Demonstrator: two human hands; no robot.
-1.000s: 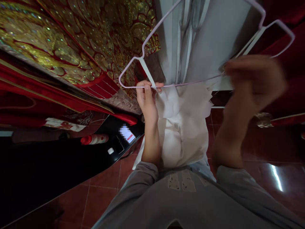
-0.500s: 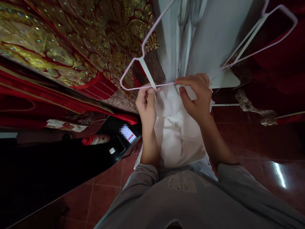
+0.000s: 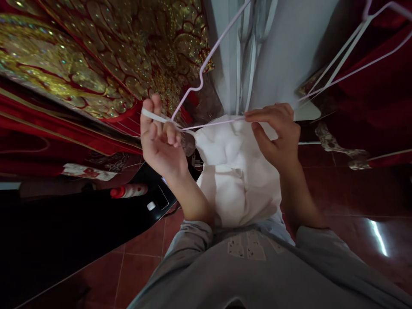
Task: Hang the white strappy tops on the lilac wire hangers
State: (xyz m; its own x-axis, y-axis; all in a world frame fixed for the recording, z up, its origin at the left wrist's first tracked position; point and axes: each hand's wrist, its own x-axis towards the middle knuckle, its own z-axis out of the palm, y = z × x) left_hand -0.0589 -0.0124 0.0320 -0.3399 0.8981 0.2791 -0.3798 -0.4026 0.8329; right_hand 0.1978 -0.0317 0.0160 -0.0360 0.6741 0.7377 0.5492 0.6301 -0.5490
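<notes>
1. floor [image 3: 141,240]: dark red tiles with thin paler lines, and a bright streak of reflected light on the right.
2. desk [image 3: 64,223]: black and glossy, along the left side, its edge slanting up toward the left forearm.
3. costume [image 3: 96,56]: red under dense, glittering gold, filling the upper left beyond the desk.
4. cloth [image 3: 227,189]: white and creased, spread before the person's front, between the two forearms.
5. hanger [image 3: 224,36]: pale pink and thin, out in front at the top edge of the cloth. its lower bar runs from the left hand [image 3: 165,152] to the right hand [image 3: 278,133]; its other end, with pale straps on it, is at the upper right.
6. right hand: forefinger tip at the bar, thumb standing apart from it; whether the hidden fingers grip anything, i cannot tell.
7. left hand: palm upturned, fingers parted and loosely bent, pinching nothing, the strap [image 3: 151,114] hooked across them.
8. bottle [image 3: 131,191]: red-capped, on the desk.
9. phone [image 3: 160,197]: dark-screened, near the desk's edge.
10. strap: narrow and white, beside the hanger's near corner.
11. case [image 3: 151,206]: small, white, just beside the phone.
</notes>
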